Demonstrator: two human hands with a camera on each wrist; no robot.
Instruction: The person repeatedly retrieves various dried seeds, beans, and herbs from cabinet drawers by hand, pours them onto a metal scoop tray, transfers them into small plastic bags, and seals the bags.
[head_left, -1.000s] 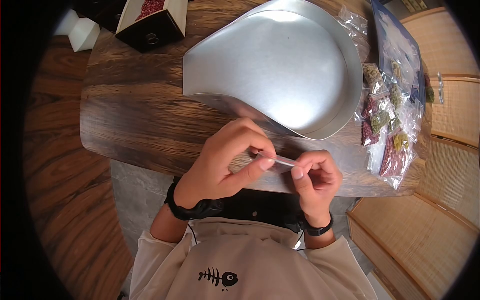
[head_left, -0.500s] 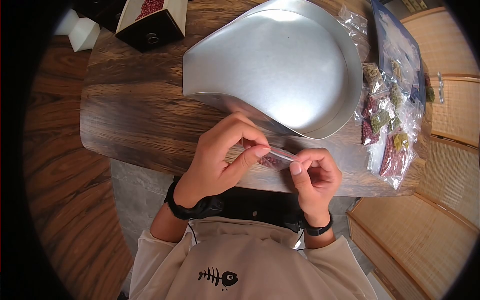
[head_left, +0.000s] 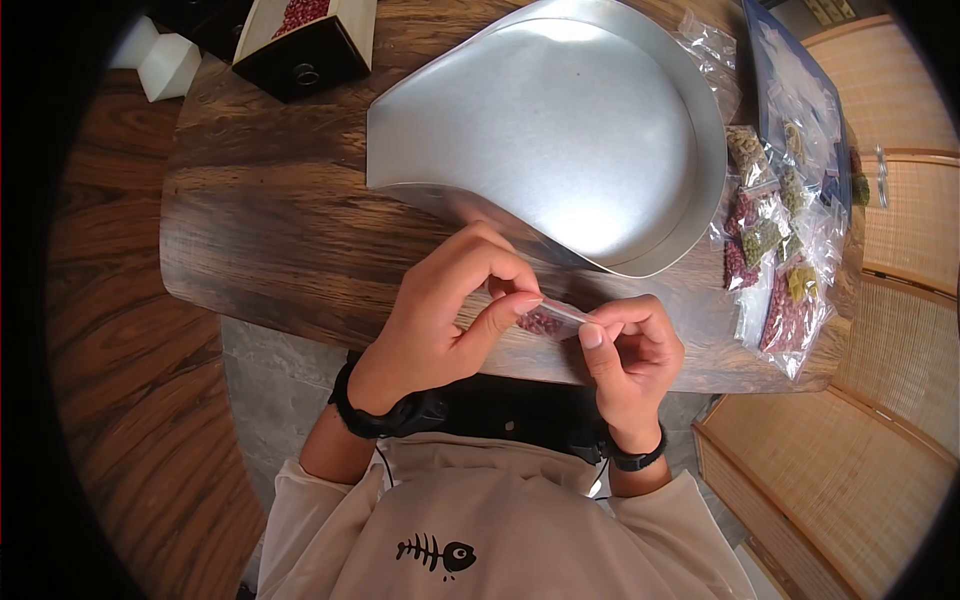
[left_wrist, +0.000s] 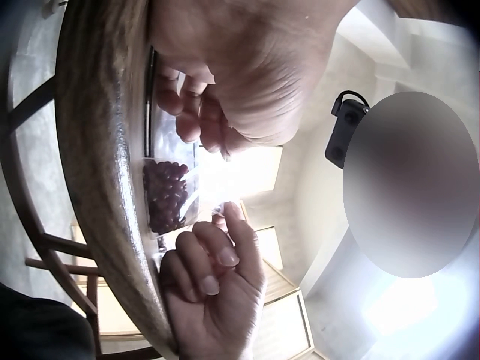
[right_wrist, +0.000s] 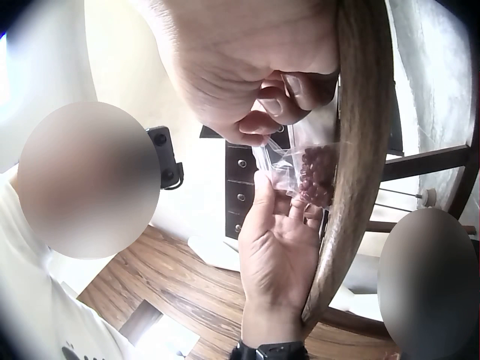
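Note:
A small clear zip bag [head_left: 545, 321] with dark red beans in its lower part hangs between both hands near the table's front edge. My left hand [head_left: 450, 305] pinches one top corner between thumb and forefinger. At the other top corner, my right hand [head_left: 637, 355] pinches the bag's edge with thumb and forefinger, its other fingers curled in. From the left wrist view, the beans [left_wrist: 166, 195] lie bunched low in the bag. The right wrist view shows the bag's clear upper strip [right_wrist: 276, 161] stretched between the fingertips.
A large metal tray [head_left: 560, 130] with a narrow spout lies beyond the hands. Several filled bags [head_left: 760, 235] are piled at the right beside a blue folder [head_left: 757, 60]. An open drawer [head_left: 300, 68] holding red beans stands at the back left.
The left hand has shifted slightly left and away from the body, and the bag has tilted so its red beans show. The right hand has barely moved, still pinching its corner.

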